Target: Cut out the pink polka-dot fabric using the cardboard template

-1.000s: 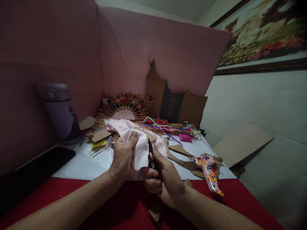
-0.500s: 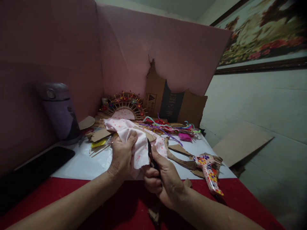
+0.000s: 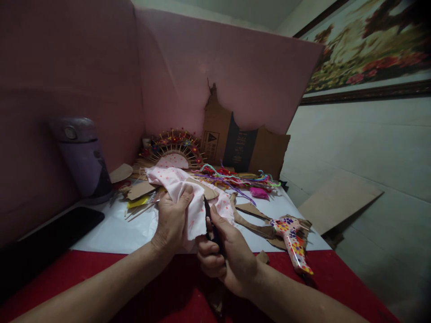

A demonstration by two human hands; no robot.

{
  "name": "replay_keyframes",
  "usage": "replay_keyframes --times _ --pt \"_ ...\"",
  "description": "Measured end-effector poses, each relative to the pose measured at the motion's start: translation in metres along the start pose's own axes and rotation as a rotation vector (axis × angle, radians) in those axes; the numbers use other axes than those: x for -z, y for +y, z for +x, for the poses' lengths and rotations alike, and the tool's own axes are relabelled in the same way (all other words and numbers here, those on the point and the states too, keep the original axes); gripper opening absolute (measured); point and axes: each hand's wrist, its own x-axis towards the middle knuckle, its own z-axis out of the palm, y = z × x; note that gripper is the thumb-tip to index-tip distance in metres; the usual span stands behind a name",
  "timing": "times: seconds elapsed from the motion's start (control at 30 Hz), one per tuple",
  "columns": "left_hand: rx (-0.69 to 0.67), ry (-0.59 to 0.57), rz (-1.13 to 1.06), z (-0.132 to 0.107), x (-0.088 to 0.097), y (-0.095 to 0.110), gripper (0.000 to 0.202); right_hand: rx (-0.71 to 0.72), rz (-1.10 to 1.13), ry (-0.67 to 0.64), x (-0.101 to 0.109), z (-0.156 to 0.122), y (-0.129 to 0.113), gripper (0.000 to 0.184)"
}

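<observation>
My left hand (image 3: 171, 220) is closed on a piece of pink spotted cloth (image 3: 188, 197), thumb on top, holding it up over the white sheet (image 3: 114, 229). My right hand (image 3: 224, 251) grips black scissors (image 3: 210, 222), whose blades point up into the cloth's edge just right of my left thumb. The cloth trails back toward a round craft piece of sticks and beads (image 3: 175, 148).
A purple flask (image 3: 84, 157) stands at the left beside a black phone (image 3: 50, 237). A flower-patterned glue gun (image 3: 294, 244) lies at the right on cardboard scraps (image 3: 256, 220). Coloured pipe cleaners (image 3: 239, 179), a cardboard box (image 3: 242, 148) and a pink backboard (image 3: 218, 72) lie behind.
The scissors have moved slightly left and further up into the cloth. My left hand holds the cloth in almost the same place.
</observation>
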Motion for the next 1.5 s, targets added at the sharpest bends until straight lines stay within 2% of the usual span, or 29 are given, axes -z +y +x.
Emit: replay_keyframes --times 0.23,0.5,0.83,1.17,1.5 --pt "0.029 -0.032 -0.045 -0.0017 -0.0013 0.0002 0.030 0.091 0.102 0.028 0.0014 -0.0009 0.0013 0.044" --pt "-0.018 -0.039 -0.031 -0.0013 0.0006 -0.0052 0.027 0.046 0.044 0.004 -0.0011 -0.0017 0.0025 0.050" --pt "0.005 -0.052 -0.047 -0.0046 -0.0016 -0.0022 0.026 0.085 0.113 0.067 -0.0032 -0.0031 0.0015 0.046" --pt "-0.028 -0.074 -0.029 -0.0049 -0.0004 -0.0071 0.026 0.108 0.116 0.143 -0.0045 -0.0027 0.0022 0.047" --pt "-0.012 -0.059 -0.056 -0.0058 -0.0018 -0.0041 0.024 0.100 0.176 0.145 0.0011 -0.0004 0.0012 0.046"
